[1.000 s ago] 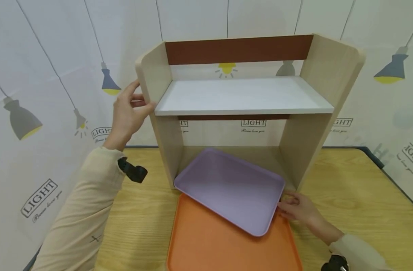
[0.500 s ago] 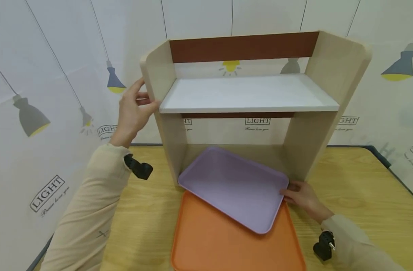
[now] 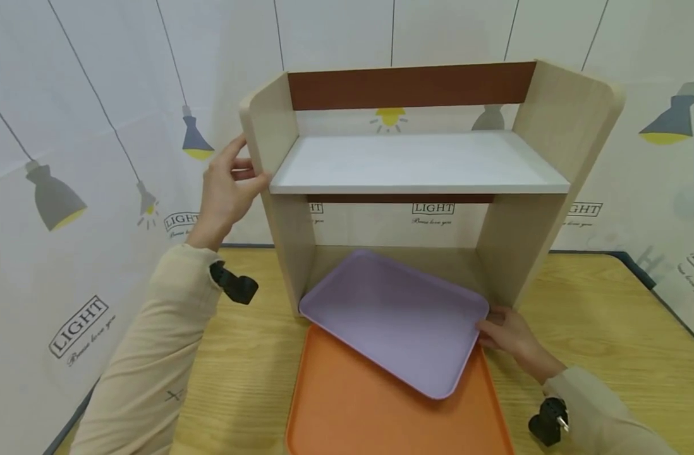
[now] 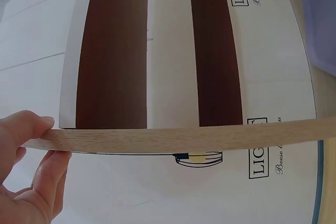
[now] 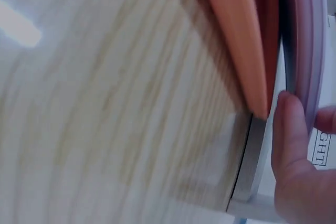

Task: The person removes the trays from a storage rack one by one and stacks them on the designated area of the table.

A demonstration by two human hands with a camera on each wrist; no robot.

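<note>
In the head view, my left hand [image 3: 224,189] grips the left side panel of a small wooden shelf unit [image 3: 260,139]. The left wrist view has thumb and fingers on opposite faces of that panel [image 4: 131,141]. A purple tray [image 3: 395,319] sits askew, its back corner inside the lower compartment and its front corner over an orange tray [image 3: 392,411]. My right hand [image 3: 512,338] pinches the purple tray's right edge near its far right corner. From the right wrist, thumb and fingers lie on either side of the purple rim [image 5: 310,40].
The shelf unit has a white middle board [image 3: 421,163] and brown back rails [image 3: 412,86]. It stands on a wood-grain table [image 3: 603,316] in front of a white lamp-print cloth [image 3: 335,31]. The orange tray lies flat before the unit.
My right hand has moved along the purple tray's right edge toward the shelf, its thumb now over the rim. The left hand keeps its place on the panel; the view has shifted slightly.
</note>
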